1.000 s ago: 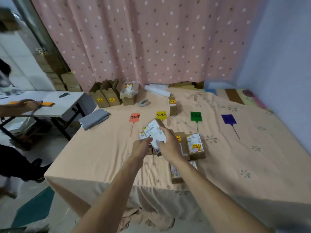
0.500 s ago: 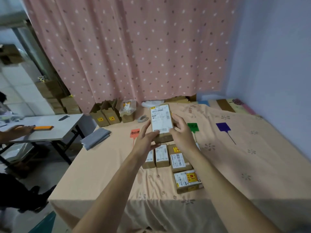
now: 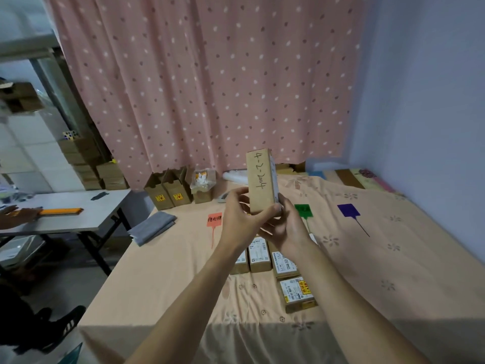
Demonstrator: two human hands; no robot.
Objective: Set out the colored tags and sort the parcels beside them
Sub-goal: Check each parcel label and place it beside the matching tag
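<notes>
Both hands hold a brown cardboard parcel (image 3: 260,179) upright above the table, its side with handwritten "4-2-2004" facing me. My left hand (image 3: 240,219) grips its lower left, my right hand (image 3: 284,227) its lower right. On the peach cloth (image 3: 162,271) lie a red tag (image 3: 214,220), a green tag (image 3: 303,211) and a purple tag (image 3: 348,210); a yellow tag is hidden behind my hands. Several labelled parcels (image 3: 259,254) lie below my hands, one more (image 3: 298,292) nearer the front edge.
Open cardboard boxes (image 3: 170,193) and a bagged item (image 3: 202,182) stand at the back by the pink curtain. A folded grey cloth (image 3: 152,227) lies at the left edge. Another person's hand (image 3: 18,215) rests on a grey side table (image 3: 86,214).
The parcel has been lifted from the pile and turned, so its handwritten side faces me instead of the white label. My view has tilted upward.
</notes>
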